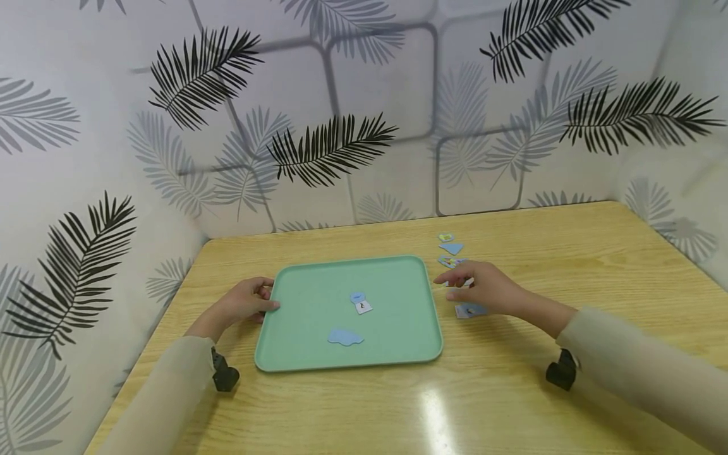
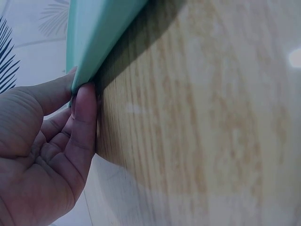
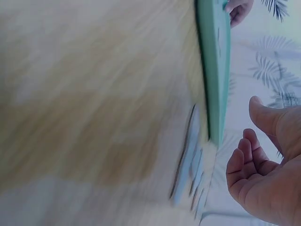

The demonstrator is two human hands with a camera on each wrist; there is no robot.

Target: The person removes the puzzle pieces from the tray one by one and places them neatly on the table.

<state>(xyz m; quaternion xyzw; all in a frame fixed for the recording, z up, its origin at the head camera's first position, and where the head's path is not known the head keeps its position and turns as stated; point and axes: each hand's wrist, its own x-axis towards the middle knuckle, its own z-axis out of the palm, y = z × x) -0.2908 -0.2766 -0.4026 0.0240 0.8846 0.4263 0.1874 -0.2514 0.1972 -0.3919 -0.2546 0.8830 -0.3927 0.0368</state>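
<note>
A green tray [image 1: 307, 284] lies on the wooden table. My left hand [image 1: 246, 301] pinches its left rim between thumb and fingers, as the left wrist view also shows. On the tray are a small white picture card [image 1: 363, 307], a small blue oval piece [image 1: 357, 296] touching it, and a wavy blue piece [image 1: 344, 337] nearer the front. Just off the tray's right rim, my right hand [image 1: 489, 287] hovers with loosely bent fingers and holds nothing. Under it sits a blue picture piece [image 1: 469, 311], partly covered by the hand.
Beyond the right hand, a row of flat pieces lies on the table [image 1: 569, 253]: a colourful piece [image 1: 451, 261], a blue triangular piece [image 1: 452, 248] and a small yellow-green piece [image 1: 446, 237]. A leaf-patterned wall [image 1: 392, 95] borders the table at the back and sides.
</note>
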